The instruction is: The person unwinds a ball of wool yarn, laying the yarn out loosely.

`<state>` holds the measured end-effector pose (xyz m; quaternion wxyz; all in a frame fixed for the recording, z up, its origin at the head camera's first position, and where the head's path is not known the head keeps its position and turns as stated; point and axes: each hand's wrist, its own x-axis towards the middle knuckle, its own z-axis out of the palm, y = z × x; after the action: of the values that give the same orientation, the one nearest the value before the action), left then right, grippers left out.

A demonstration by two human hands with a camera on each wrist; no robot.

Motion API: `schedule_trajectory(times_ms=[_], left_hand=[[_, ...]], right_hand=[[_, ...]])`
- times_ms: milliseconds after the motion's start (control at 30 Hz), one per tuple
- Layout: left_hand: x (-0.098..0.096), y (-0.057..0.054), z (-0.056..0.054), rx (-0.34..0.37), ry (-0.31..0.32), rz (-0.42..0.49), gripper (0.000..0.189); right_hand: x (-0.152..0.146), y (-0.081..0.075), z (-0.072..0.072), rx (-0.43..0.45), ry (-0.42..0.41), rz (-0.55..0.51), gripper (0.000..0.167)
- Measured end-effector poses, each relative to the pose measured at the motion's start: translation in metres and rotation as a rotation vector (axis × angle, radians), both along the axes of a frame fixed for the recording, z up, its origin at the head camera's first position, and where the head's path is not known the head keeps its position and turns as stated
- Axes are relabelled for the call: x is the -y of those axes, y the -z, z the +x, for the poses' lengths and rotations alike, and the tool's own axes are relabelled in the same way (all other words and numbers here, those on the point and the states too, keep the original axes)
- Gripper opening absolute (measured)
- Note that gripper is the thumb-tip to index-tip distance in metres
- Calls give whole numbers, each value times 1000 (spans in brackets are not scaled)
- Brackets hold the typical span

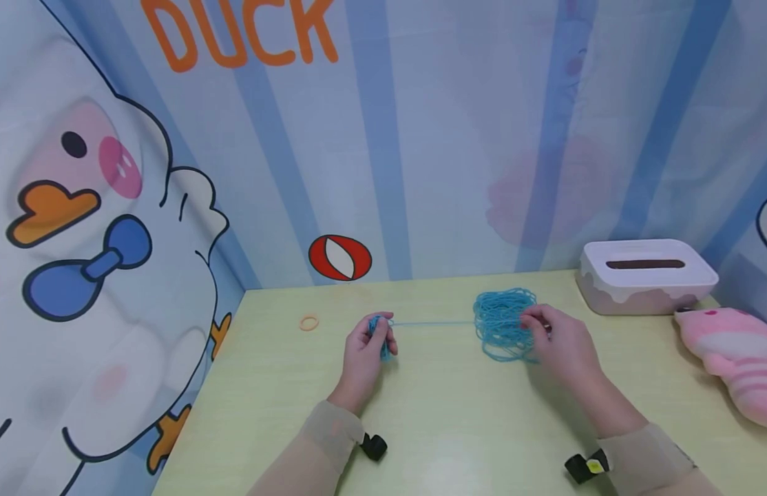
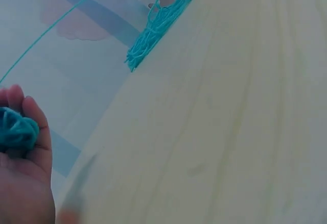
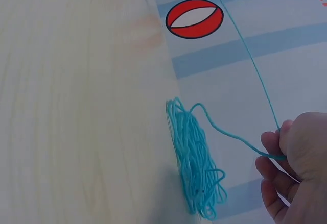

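A loose pile of blue yarn (image 1: pixel 502 322) lies on the table, its looped strands also seen in the right wrist view (image 3: pixel 191 163). My left hand (image 1: pixel 366 348) holds a small wound bundle of the same yarn (image 2: pixel 18 131), with fingers curled round it. Over the pile, my right hand (image 1: pixel 563 341) pinches a strand between thumb and fingers. One strand (image 1: pixel 433 323) runs taut between the two hands. From the right hand, another length of the strand (image 3: pixel 232 134) droops down to the pile.
A small orange ring (image 1: pixel 309 322) lies on the table left of the left hand. At the back right stands a white and pink tissue box (image 1: pixel 646 275), with a pink plush toy (image 1: pixel 733 362) in front of it. A printed cloth (image 1: pixel 445 138) hangs behind the table.
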<state>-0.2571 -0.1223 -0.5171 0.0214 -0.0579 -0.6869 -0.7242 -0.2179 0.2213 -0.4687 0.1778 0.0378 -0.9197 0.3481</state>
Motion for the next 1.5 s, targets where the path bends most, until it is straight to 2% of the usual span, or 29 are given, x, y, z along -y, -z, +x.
schedule_trajectory(times_ms=[267,500,667,800,900,967,1100,1200,1267,1333,1500], left_hand=[[1,0,0,-19,8,6,46],[2,1,0,-43,-65,23,44],[1,0,1,-15,-16,11,45],[0,1,1,2,25,-25,43],[-1,0,2,-1,42,-38,41],[-1,0,1,-2,50,-43,39],[-1,-1,1,-4,67,-57,38],[-1,-1,1,-5,88,-67,40],[-1,-1,2,-7,105,-71,42],[-1,-1,2,-7,122,-69,43],[-1,0,3,-22,171,-50,45]], right_hand=[[-23,8,-2,57,84,26,20],[-38,16,-4,142,111,45,22],[-42,29,-9,180,90,85,25],[-40,37,-12,177,60,114,24],[-35,40,-12,167,51,124,22],[-29,38,-11,127,63,109,20],[-9,33,-9,-85,69,13,17],[14,33,-10,-271,-10,-35,12],[33,36,-11,-317,-91,-33,11],[53,38,-12,-288,-184,-24,17],[100,40,-13,-72,-348,-34,42]])
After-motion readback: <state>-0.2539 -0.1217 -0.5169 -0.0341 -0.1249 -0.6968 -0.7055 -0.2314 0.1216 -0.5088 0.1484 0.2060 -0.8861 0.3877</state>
